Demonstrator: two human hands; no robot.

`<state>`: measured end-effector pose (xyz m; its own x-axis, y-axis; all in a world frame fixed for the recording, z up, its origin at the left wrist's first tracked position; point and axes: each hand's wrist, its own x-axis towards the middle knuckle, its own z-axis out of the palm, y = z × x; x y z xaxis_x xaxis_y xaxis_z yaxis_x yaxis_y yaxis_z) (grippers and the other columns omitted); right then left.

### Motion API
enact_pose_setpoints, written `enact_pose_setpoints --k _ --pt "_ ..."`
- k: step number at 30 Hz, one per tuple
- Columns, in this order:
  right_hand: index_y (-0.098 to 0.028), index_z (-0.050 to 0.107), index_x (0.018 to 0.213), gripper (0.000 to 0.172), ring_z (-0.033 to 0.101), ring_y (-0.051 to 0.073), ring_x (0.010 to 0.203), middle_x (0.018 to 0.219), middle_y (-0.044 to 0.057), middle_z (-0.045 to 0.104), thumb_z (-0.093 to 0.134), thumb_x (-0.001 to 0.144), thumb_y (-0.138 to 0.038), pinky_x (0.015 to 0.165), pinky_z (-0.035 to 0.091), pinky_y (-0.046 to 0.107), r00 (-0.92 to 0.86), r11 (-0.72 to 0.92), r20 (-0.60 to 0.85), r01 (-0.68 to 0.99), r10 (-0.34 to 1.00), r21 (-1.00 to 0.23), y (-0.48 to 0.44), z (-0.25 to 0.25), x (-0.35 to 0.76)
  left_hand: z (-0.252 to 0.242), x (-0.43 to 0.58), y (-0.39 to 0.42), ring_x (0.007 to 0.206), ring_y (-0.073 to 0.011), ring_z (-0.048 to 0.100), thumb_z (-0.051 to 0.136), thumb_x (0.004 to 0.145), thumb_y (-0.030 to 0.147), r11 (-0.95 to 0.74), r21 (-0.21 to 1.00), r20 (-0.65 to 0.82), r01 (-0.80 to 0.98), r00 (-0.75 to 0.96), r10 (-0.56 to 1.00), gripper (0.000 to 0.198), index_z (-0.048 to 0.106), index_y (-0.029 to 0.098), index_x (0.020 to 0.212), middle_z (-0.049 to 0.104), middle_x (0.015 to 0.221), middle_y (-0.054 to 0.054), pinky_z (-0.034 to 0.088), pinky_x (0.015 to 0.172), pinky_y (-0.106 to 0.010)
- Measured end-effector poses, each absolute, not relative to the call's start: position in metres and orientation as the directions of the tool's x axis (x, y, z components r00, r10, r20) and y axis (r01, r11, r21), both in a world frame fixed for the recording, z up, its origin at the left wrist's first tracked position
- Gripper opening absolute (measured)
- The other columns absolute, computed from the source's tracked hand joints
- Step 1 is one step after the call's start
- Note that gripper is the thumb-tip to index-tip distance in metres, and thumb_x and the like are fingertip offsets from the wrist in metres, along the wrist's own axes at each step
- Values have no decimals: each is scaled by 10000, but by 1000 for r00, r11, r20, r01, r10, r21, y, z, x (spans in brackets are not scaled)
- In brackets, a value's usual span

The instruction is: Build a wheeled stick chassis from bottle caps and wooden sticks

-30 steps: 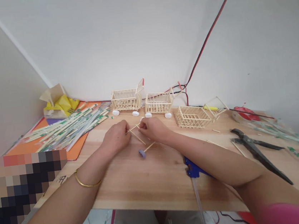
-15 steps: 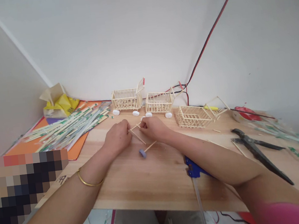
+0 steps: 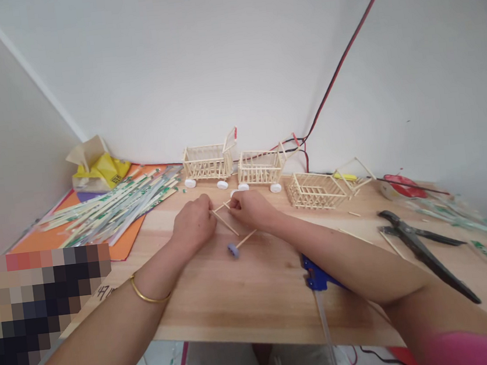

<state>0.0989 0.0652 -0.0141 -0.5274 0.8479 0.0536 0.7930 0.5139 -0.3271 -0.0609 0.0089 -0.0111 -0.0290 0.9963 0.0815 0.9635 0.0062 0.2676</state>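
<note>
My left hand [image 3: 194,224] is closed, its fingers pinching one end of a small frame of thin wooden sticks [image 3: 227,223]. At the other side of that frame, my right hand [image 3: 253,209] also grips it with closed fingertips. The frame looks like an angled shape; my fingers hide its ends. Just below my right hand lies a grey-blue wheel [image 3: 232,250] on a thin stick axle [image 3: 245,238]. Behind my hands stand two small stick-built shopping carts, the left cart [image 3: 207,162] and the middle cart [image 3: 259,168], both on white wheels.
A stick basket with a handle [image 3: 318,190] lies to the right. Black pliers [image 3: 422,250] rest on the table [image 3: 240,306]. A blue glue gun [image 3: 317,276] sits under my right forearm. Wrapped sticks [image 3: 127,204] cover an orange sheet at left, before a tissue pack [image 3: 100,170].
Both hands keep nearly the same pose on the stick frame. The whole view has shifted very slightly.
</note>
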Motion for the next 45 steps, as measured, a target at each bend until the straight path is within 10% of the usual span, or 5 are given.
enact_pose_setpoints --k 15,27,40,45 --pt "-139 574 1103 305 629 209 824 988 118 691 539 808 -206 679 412 256 -465 469 83 839 881 -276 85 -2 127 -8 -63 11 770 -201 576 530 742 223 21 435 44 900 -45 998 132 498 204 869 625 858 -47 371 594 -280" --pt "-162 628 894 171 586 175 736 827 61 678 551 744 -134 655 381 252 -565 583 159 742 809 -332 94 -16 115 -25 -64 19 775 -189 565 550 786 421 -136 522 161 842 59 985 284 589 183 935 633 872 -48 411 665 -287" --pt "-170 606 894 177 573 128 702 803 18 641 586 725 -122 639 408 229 -618 670 293 563 730 -483 77 -6 128 5 -53 18 707 -187 585 475 818 486 -76 429 54 900 59 997 350 676 214 725 678 737 -35 322 582 -269" --pt "-190 553 972 208 652 126 788 937 26 666 575 767 -162 677 486 228 -672 588 245 344 699 -733 78 -16 130 14 -58 12 730 -178 595 450 832 489 -107 387 19 916 108 994 333 694 266 796 692 754 -8 302 588 -263"
